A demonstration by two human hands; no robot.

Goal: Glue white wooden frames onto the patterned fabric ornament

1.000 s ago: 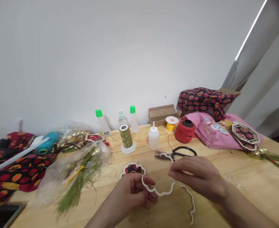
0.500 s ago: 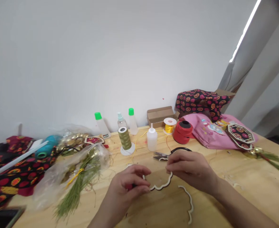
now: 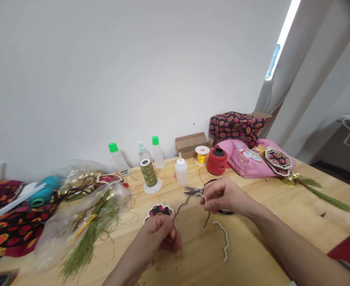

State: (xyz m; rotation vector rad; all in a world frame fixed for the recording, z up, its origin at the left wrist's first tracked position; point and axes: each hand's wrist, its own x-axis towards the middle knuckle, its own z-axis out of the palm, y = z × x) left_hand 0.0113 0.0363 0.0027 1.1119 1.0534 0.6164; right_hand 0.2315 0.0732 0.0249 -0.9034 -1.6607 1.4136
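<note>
Between my two hands is a thin, scalloped wooden frame strip (image 3: 186, 203), held up over the table in an arch. My left hand (image 3: 163, 232) is closed at its left end, and my right hand (image 3: 225, 198) pinches its right end. Beyond my left hand lies a scalloped wooden piece with dark fruit-patterned fabric (image 3: 159, 209), partly covered by the hand. Open-bladed scissors (image 3: 193, 191) lie behind my right hand, which hides part of their black handles. A second pale wavy strip (image 3: 226, 241) rests on the table below my right hand.
A white squeeze bottle (image 3: 181, 171), an olive thread cone (image 3: 148, 173), a yellow cord spool (image 3: 202, 155) and a red roll (image 3: 217, 161) stand behind. Left are a green tassel bundle (image 3: 87, 242) and plastic bag (image 3: 54, 238); right, a pink pouch (image 3: 240, 159) and octagonal ornament (image 3: 278, 159).
The strip has turned from curving downward to arching upward between my hands. My left hand has shifted, uncovering more of the fabric piece. The camera view has swung to the right.
</note>
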